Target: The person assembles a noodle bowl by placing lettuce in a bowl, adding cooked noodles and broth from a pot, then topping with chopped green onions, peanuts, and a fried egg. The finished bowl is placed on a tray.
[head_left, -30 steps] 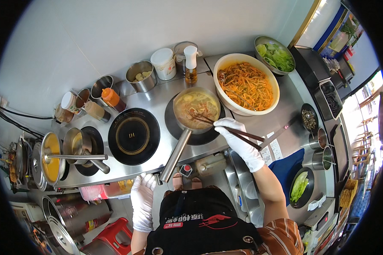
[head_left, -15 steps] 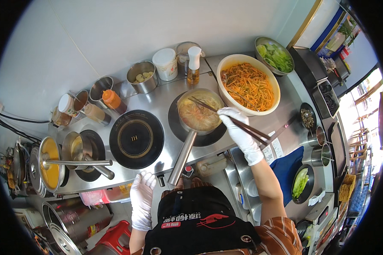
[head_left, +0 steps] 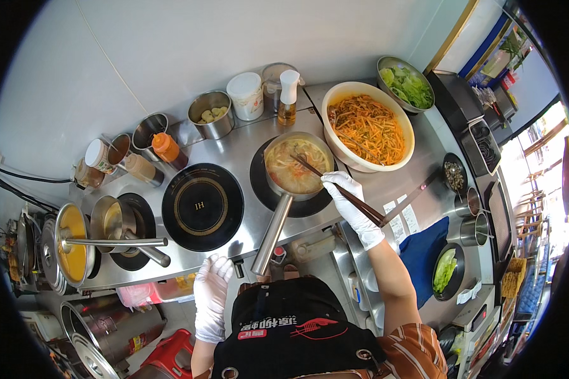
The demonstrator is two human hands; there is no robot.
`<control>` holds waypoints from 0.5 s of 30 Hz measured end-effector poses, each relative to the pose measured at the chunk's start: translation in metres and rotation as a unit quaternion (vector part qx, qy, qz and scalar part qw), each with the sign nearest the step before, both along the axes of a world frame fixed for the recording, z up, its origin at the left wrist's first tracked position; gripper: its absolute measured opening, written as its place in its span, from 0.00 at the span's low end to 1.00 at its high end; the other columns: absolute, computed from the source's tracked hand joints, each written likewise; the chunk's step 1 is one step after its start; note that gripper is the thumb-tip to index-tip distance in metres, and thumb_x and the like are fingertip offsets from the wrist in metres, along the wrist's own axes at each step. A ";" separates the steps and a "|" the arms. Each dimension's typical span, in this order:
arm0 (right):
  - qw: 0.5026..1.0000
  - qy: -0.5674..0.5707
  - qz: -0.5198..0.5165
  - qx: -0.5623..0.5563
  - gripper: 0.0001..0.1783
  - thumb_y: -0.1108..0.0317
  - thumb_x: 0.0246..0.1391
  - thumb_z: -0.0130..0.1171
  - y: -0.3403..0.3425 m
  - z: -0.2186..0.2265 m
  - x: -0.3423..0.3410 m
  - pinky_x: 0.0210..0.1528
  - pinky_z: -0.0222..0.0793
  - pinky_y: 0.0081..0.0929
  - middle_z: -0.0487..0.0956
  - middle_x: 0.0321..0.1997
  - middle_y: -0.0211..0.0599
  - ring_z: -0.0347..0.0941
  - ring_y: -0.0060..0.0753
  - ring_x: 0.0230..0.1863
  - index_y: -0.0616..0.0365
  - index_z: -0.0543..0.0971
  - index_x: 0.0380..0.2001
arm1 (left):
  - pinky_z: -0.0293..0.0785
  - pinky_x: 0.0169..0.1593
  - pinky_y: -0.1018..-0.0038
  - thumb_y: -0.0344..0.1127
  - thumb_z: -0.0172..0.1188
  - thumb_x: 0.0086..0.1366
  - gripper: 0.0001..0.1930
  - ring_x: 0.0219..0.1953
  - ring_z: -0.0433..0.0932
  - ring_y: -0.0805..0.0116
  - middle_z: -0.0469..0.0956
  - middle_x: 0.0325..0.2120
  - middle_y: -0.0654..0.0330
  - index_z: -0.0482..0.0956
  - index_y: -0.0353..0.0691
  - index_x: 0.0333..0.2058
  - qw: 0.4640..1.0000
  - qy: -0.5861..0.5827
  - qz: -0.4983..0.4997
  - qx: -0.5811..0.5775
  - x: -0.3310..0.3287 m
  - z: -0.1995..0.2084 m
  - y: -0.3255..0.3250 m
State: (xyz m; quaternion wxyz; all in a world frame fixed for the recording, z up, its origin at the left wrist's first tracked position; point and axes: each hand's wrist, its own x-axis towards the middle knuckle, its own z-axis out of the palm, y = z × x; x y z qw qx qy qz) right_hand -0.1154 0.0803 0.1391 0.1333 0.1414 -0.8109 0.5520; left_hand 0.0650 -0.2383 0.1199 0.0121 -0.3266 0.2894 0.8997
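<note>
Stainless counter [head_left: 224, 151] along a pale wall [head_left: 171, 44], bright opening at right. Saucepan [head_left: 273, 234] with broth on a black round plate [head_left: 257, 183], handle angled toward the person; second black plate [head_left: 202, 207] to its left. Cream bowl [head_left: 368, 167] of orange shreds just right of pan, blue cloth [head_left: 423, 249] farther right. Right hand [head_left: 353, 215], white-gloved, forearm stretched forward, fingers closed around dark chopsticks [head_left: 368, 210], tips in the broth. Left hand [head_left: 212, 290], gloved, hangs near the counter edge, fingers loosely bent, nothing held.
</note>
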 end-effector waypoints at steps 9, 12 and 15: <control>1.000 -0.004 0.000 -0.004 0.06 0.79 0.51 0.60 0.000 -0.002 0.002 0.46 0.70 0.23 0.79 0.35 0.38 0.75 0.32 0.40 0.63 0.80 0.34 | 0.72 0.51 0.64 0.42 0.50 0.69 0.15 0.44 0.75 0.59 0.75 0.40 0.54 0.70 0.37 0.45 1.000 -0.001 -0.004 -0.002 0.003 0.001 -0.002; 1.000 -0.005 0.000 -0.003 0.06 0.79 0.51 0.60 0.000 -0.001 0.003 0.46 0.70 0.23 0.79 0.35 0.38 0.75 0.32 0.40 0.63 0.80 0.34 | 0.72 0.50 0.64 0.42 0.50 0.69 0.15 0.44 0.75 0.59 0.75 0.41 0.53 0.70 0.37 0.45 1.000 -0.006 0.000 -0.003 0.004 0.001 -0.001; 1.000 -0.008 -0.002 0.005 0.06 0.79 0.51 0.60 0.001 -0.001 0.003 0.46 0.70 0.23 0.79 0.34 0.38 0.75 0.32 0.40 0.63 0.80 0.34 | 0.72 0.50 0.65 0.42 0.50 0.69 0.15 0.44 0.75 0.59 0.75 0.41 0.53 0.70 0.37 0.45 1.000 -0.009 0.001 -0.004 0.005 0.001 -0.001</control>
